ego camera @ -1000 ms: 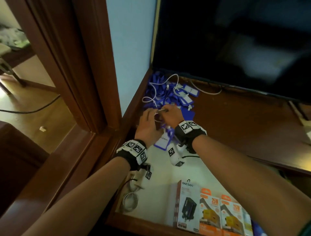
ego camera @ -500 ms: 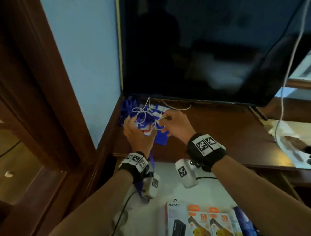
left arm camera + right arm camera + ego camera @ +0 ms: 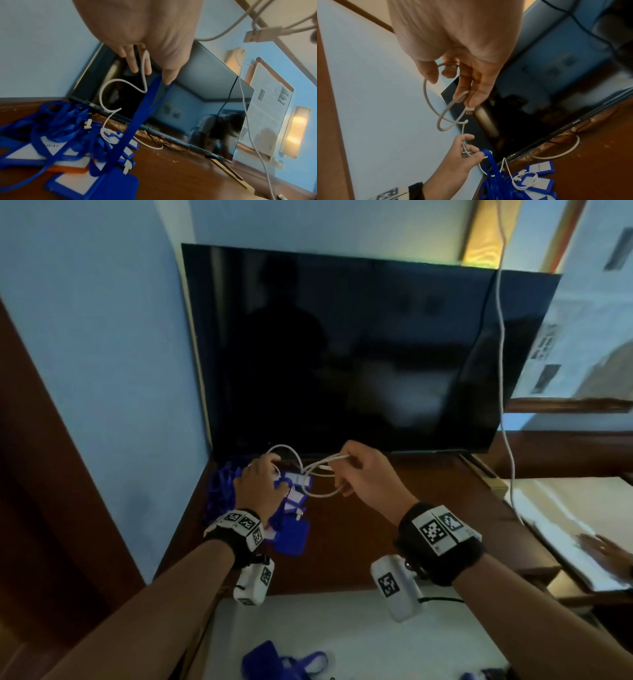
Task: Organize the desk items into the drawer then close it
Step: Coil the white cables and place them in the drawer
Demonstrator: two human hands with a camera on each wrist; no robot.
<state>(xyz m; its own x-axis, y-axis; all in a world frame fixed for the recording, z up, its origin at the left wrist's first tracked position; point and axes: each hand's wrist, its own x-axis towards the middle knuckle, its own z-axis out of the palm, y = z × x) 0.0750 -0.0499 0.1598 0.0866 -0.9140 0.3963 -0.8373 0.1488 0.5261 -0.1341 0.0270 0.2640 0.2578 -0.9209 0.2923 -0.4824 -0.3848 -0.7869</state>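
A white USB cable [image 3: 313, 465] stretches between my two hands above the desk's left back corner. My right hand [image 3: 346, 470] pinches its plug end [image 3: 470, 110], with loops of cable [image 3: 447, 108] hanging from the fingers. My left hand [image 3: 274, 474] grips the thinner stretch of cable [image 3: 109, 86] together with a blue lanyard strap [image 3: 133, 121], lifted off the tangled pile of blue lanyards [image 3: 222, 491] and badge holders [image 3: 537, 180]. The cable's far end still runs into that pile. The open drawer [image 3: 342, 638] lies below my wrists, with a blue lanyard [image 3: 274, 662] inside.
A dark TV [image 3: 359, 354] stands right behind the hands. A second white cable [image 3: 503, 337] hangs down its right side. An open book [image 3: 565, 525] lies on the desk at right, with another person's hand [image 3: 606, 553] on it. A blue wall is on the left.
Both hands have risen from the lanyard pile and moved apart, drawing the white cable up and taut. My head has tilted up, so the boxes in the drawer have left the view.
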